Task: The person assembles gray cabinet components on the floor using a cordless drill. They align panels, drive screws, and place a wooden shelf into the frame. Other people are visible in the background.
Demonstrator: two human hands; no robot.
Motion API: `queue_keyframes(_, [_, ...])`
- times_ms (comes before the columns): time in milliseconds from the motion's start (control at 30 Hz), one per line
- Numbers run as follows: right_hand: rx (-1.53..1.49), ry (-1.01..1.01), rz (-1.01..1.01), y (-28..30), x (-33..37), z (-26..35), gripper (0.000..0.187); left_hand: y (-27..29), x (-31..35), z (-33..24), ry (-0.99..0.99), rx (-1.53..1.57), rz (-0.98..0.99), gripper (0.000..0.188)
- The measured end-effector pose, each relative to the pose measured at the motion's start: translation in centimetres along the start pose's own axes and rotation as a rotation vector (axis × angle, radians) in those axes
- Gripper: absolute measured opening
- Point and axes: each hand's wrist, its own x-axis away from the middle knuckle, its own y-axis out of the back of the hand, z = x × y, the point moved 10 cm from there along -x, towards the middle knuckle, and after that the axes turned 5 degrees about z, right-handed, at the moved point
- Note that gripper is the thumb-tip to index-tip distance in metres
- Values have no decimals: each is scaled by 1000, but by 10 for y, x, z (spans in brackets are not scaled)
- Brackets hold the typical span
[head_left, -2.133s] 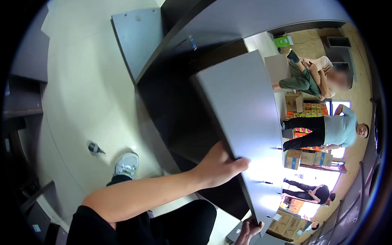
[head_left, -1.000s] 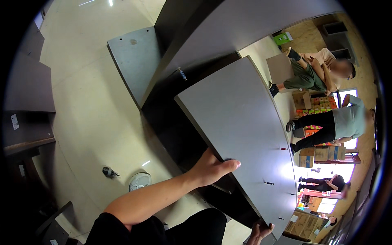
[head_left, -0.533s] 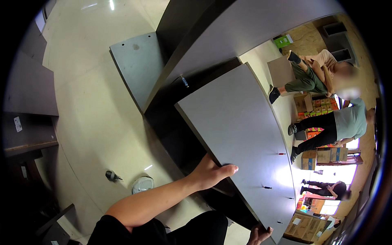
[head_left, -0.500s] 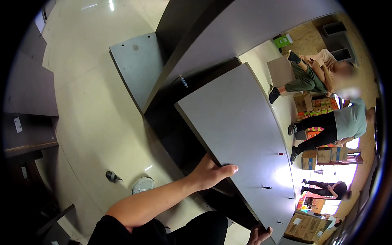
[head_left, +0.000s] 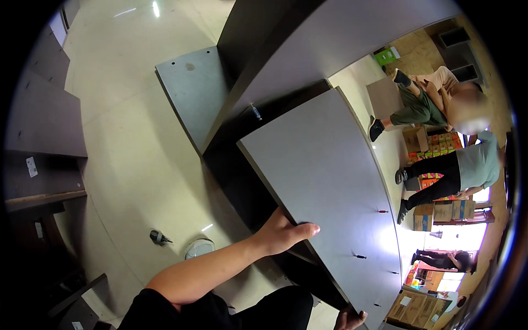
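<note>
I see my left hand (head_left: pixel 283 235) at the centre of the frame, its grip clamped on the near long edge of the grey panel (head_left: pixel 324 181), thumb lying over the top face and the other fingers hidden under the edge. My right hand (head_left: pixel 349 319) shows only as fingertips at the bottom edge of the frame, touching the panel's lower corner; I cannot tell whether that grip is closed or loose (too little of it shows). The panel runs from the centre down to the lower right, tilted, with small screws or pegs standing out of its face near the right edge. Behind it, dark cabinet boards (head_left: pixel 286 66) rise toward the top of the frame, and a second grey panel (head_left: pixel 192 93) lies flat on the pale floor (head_left: pixel 126 137) at upper centre. A small dark tool (head_left: pixel 158 237) lies on the floor at lower left, just beside a white round thing (head_left: pixel 199 248). At far right, two other people and stacked cardboard boxes (head_left: pixel 434 212).
</note>
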Motion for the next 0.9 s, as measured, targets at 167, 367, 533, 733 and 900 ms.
queue_keyframes(167, [104,6,-116,22,-8,3,36,-1,1,0,2,22,-25,15])
queue_keyframes(367, [375,129,-338,25,-1,5,44,-5,0,5,-51,61,-11,16])
queue_keyframes(533, [568,113,-432,87,-26,32,60,-1,2,19,5,128,53,18])
queue_keyframes(733, [601,67,-612,91,-22,14,60,13,-9,21,51,166,68,20])
queue_keyframes(900, [649,44,-628,98,-26,21,59,22,-10,15,-26,145,33,23])
